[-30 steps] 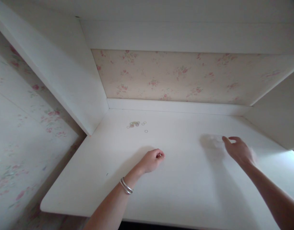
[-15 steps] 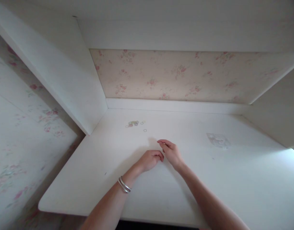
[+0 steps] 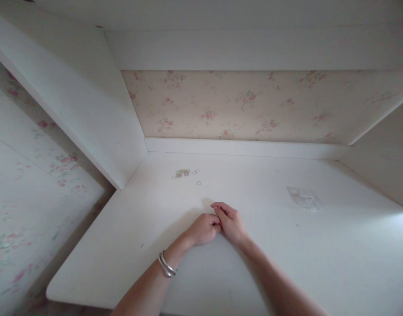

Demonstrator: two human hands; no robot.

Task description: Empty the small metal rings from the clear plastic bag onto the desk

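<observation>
My left hand rests on the white desk as a closed fist, with two silver bangles on its wrist. My right hand lies right beside it, its curled fingers touching the left hand's fingertips. Whether anything small sits between the fingers is hidden. A little heap of tiny coloured rubber bands lies behind the hands at the back left, with a loose ring near it. A small clear plastic bag lies flat on the desk to the right.
The desk sits in a white alcove: a slanted side panel on the left, another on the right, a shelf overhead and flowered wallpaper behind. The desk's front left corner drops off to the floor.
My right hand let go of the plastic bag on the right and swung left to meet my left fist. The bag now lies flat. My left hand stayed put.
</observation>
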